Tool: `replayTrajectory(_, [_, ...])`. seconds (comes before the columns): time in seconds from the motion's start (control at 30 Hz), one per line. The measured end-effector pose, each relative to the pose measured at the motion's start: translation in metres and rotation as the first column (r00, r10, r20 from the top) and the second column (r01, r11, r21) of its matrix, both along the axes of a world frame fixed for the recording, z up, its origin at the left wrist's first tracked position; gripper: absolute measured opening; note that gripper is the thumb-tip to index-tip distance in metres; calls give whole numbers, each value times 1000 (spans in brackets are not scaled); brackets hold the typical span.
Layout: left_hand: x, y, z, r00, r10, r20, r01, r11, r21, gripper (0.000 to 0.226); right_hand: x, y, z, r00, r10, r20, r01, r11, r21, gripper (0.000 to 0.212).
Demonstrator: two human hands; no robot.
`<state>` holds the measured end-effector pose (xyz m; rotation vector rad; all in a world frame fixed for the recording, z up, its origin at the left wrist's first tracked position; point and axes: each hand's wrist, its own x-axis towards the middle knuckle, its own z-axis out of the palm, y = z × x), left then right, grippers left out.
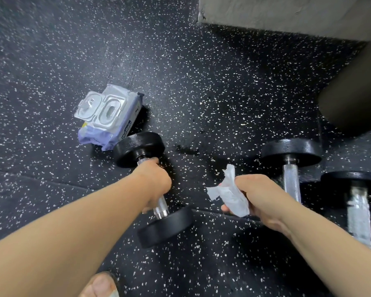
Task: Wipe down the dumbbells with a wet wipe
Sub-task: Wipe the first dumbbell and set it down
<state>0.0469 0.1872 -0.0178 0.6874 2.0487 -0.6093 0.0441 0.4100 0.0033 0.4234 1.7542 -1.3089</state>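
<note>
Three dumbbells, one wipe at the ready

The left hand has its fingers wrapped fully round the chrome handle of the nearest dumbbell, probably to steady it against rolling. The right hand has its fingers closed on a crumpled wet wipe, held near that dumbbell but apart from it. A second dumbbell and a third dumbbell lie on the floor to the right, and the wipes pack sits lid open beside the gripped one
</note>
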Motion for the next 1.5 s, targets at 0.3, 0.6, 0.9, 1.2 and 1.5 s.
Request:
replayTrajectory(0.3, [-8,22,8,997,70,43,-67,995,-75,39,-14,22,5,996,-89,-9,89,996,22,27])
replayTrajectory(0.6, [-21,65,0,441,846,301,-881,345,322,42,-36,53,27,882,-463,-88,463,886,-13,18])
replayTrajectory(0.9, [-4,69,-34,-43,928,371,-856,-226,465,27,-25,41,4,904,-425,-49,427,897,112,17])
replayTrajectory(1.2, [-9,68,-39,-352,667,657,-637,-685,354,20,-22,2,-10,831,-557,18,553,828,87,17])
replayTrajectory(1.5, [10,69,-39,-147,770,621,-522,-594,612,7,-19,-42,1,700,-645,305,713,649,-264,25])
